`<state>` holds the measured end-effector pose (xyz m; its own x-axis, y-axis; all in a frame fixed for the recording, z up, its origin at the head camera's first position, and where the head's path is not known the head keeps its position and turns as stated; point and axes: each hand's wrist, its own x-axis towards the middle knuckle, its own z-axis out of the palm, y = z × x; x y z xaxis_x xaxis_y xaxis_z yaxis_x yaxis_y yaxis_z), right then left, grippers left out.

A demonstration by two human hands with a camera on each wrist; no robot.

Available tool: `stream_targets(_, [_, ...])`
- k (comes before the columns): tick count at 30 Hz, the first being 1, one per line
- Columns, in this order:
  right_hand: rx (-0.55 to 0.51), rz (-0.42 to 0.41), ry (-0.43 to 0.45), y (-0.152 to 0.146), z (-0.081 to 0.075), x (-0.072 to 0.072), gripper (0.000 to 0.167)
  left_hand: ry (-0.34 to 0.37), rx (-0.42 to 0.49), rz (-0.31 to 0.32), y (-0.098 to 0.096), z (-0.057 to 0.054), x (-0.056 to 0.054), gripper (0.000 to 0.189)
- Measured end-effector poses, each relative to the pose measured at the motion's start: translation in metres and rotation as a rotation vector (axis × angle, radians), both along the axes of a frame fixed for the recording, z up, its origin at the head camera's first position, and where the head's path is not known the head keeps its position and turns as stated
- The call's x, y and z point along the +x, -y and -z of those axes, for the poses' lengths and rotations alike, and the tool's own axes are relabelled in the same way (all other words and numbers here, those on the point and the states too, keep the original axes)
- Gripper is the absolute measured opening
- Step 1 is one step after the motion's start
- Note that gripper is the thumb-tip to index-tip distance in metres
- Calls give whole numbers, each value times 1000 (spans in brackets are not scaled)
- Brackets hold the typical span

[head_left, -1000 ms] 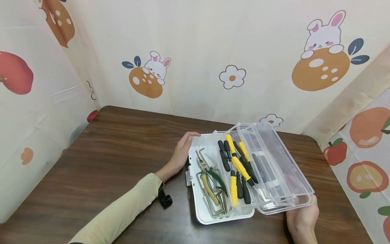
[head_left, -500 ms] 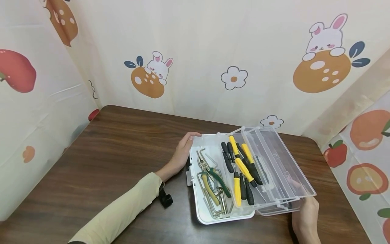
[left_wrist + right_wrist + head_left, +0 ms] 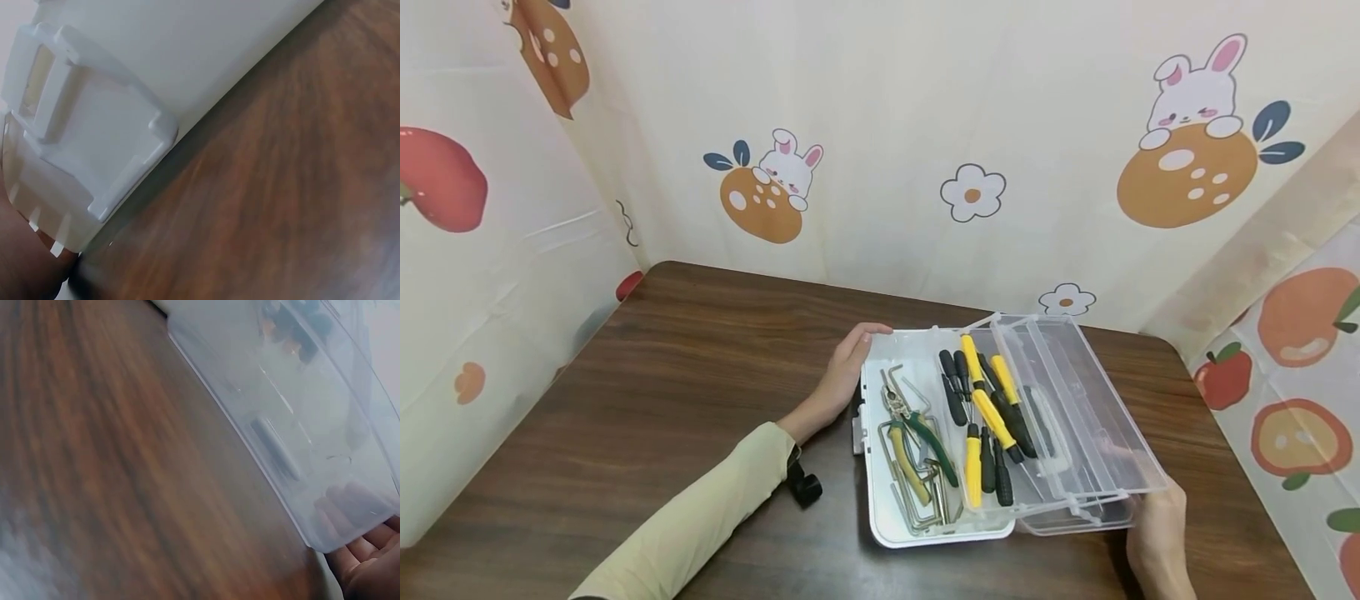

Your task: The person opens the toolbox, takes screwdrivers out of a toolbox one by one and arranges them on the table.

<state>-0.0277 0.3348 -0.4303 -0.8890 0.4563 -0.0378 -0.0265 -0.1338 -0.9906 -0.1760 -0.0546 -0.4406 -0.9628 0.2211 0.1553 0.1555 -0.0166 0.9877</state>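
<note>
A white toolbox [image 3: 942, 542] lies open on the table. Inside it are pliers [image 3: 942, 457] with green and yellow handles, plus several L-shaped hex keys [image 3: 940, 504]. Clear plastic tray sections [image 3: 1078, 408] extend over its right side; several yellow and black screwdrivers [image 3: 973, 468] lie in them. My left hand [image 3: 835, 385] grips the box's far left corner, above a latch [image 3: 103, 134] on the side wall. At the right end, my right hand [image 3: 1157, 537] holds the edge of the clear plastic part [image 3: 275, 487], its fingers showing through the plastic.
Brown wood-patterned table [image 3: 700, 350] surface extends left of the box and shows in front of it. A printed curtain [image 3: 880, 242] hangs behind the table's far edge and along both sides. A black wrist camera [image 3: 805, 490] sits on the left wrist.
The clear tray section has sunk a little at its far edge. My right hand has shifted slightly right. The toolbox has moved slightly left in view; my left hand keeps its hold.
</note>
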Motion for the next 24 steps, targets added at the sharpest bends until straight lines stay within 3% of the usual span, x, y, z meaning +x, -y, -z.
stream_targets(6, [143, -27, 111, 2, -3, 3, 18, 21, -3, 33, 7, 0, -6, 42])
stream_targets(14, [276, -163, -23, 2, 5, 4, 20, 47, -20, 88, 19, -2, -11, 43])
stream_targets(20, [418, -176, 27, 0, 5, 3, 17, 54, -28, 103, 20, -1, -13, 43])
stream_targets(24, [397, -186, 22, -1, 6, 3, 17, 48, -35, 97, 19, 0, -14, 42])
